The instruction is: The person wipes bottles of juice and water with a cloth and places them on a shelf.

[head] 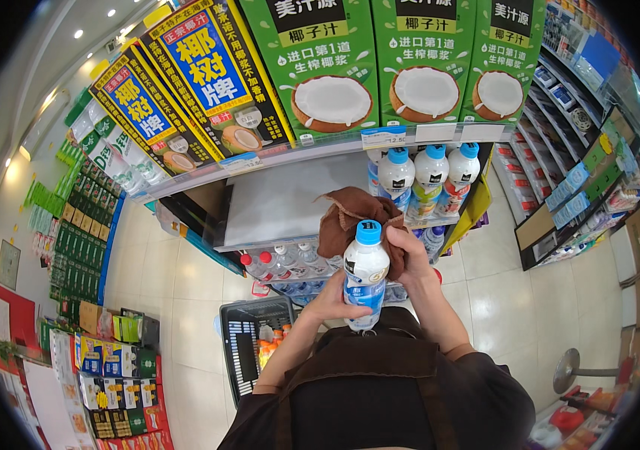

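My left hand (331, 301) grips the lower part of a white plastic drink bottle (366, 275) with a blue cap and blue label, upright before my chest. Behind and beside the bottle my right hand (410, 253) holds a bunched brown cloth (353, 216), which covers part of its fingers. Just beyond, similar bottles with blue caps (431, 171) stand at the right end of a shelf. The grey surface of that shelf (280, 197) shows to their left.
Large green coconut drink cartons (325, 73) and black and yellow cartons (207, 73) stand on the upper shelf. Water bottles (286, 261) fill a lower shelf. A dark plastic basket (231, 360) with orange-capped bottles stands on the floor at my left.
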`<state>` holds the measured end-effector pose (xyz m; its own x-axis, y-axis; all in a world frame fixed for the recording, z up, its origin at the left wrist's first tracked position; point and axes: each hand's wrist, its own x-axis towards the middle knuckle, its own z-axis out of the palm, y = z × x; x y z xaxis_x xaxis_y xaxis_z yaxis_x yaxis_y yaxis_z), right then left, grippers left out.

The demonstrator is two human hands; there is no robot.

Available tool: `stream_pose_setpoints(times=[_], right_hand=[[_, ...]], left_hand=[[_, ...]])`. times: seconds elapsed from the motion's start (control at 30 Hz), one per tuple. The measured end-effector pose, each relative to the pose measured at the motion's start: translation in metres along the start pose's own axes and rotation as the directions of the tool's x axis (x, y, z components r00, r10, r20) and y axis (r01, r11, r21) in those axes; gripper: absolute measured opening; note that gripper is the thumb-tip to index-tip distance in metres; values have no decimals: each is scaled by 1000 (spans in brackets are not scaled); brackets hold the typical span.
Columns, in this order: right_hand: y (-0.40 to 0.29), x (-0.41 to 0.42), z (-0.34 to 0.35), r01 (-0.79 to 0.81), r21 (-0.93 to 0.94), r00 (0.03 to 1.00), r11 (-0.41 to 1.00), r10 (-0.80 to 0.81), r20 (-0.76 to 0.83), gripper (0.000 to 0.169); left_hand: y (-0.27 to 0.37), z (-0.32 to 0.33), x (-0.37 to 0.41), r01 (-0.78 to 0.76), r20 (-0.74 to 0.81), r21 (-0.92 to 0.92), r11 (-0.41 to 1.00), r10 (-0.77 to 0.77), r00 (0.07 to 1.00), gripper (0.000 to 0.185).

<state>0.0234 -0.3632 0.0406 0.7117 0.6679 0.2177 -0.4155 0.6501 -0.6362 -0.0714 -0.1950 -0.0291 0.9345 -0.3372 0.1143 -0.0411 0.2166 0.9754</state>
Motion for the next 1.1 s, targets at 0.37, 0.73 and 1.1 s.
stream_pose_setpoints(times=[0.37,0.73,1.1], right_hand=[[46,-20,12,275,-587,919,761,-388,-73,68],[82,-36,14,460,-887,708,-27,-592,385,62],[44,-5,51,594,-654,641,-469,-215,737,36]], left_hand=[[24,10,6,-23,-337,130,991,65,939,82],[59,17,3,141,-559,588,796,274,783,65],[62,5,-7,-80,-349,807,585,582,735,54]])
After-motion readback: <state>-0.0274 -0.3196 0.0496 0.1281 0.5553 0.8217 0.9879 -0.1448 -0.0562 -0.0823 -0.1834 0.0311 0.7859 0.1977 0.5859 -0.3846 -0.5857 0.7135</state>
